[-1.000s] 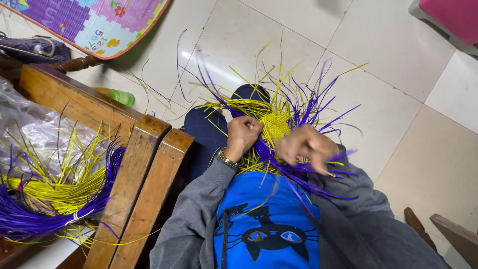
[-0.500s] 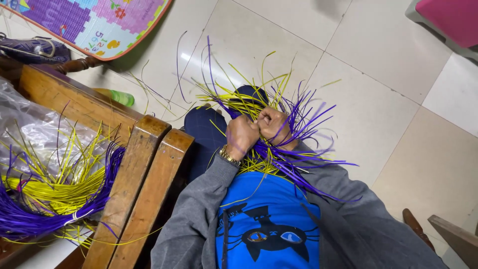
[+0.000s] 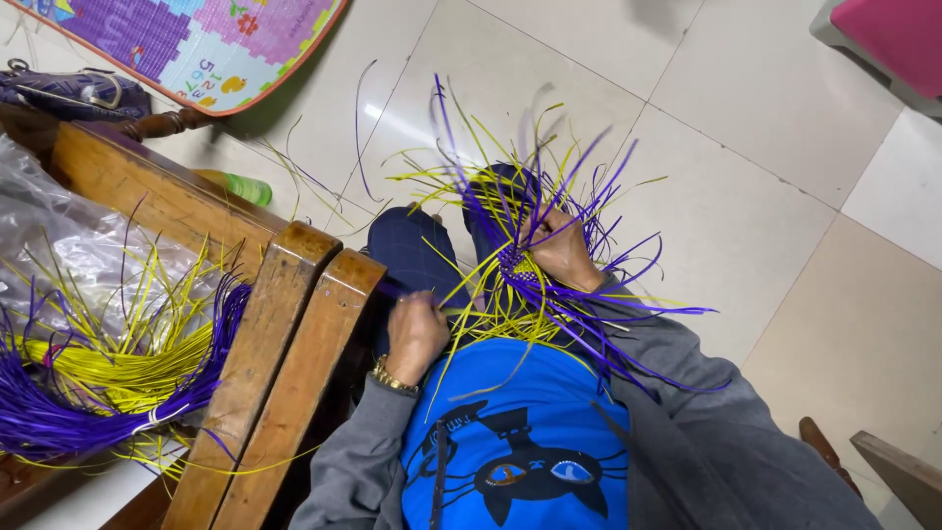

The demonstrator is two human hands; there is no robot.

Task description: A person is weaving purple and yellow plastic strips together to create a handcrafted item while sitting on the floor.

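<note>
On your lap, centre frame: half-woven piece of purple and yellow plastic strips [image 3: 520, 270], loose ends fanning toward 12 and 3 o'clock. Your right hand [image 3: 564, 250] grip closed around woven core, holding it up. Your left hand [image 3: 414, 334] at 8 o'clock of weave, grip pinched narrow on single yellow strand [image 3: 453, 312], gold bracelet [image 3: 392, 378] at wrist. At 9 o'clock: wooden chair arm [image 3: 285, 363]; beyond it, tied bundle of spare purple and yellow strips [image 3: 108, 383] on clear plastic sheet [image 3: 59, 245]. White floor tiles [image 3: 746, 196] beneath.
</note>
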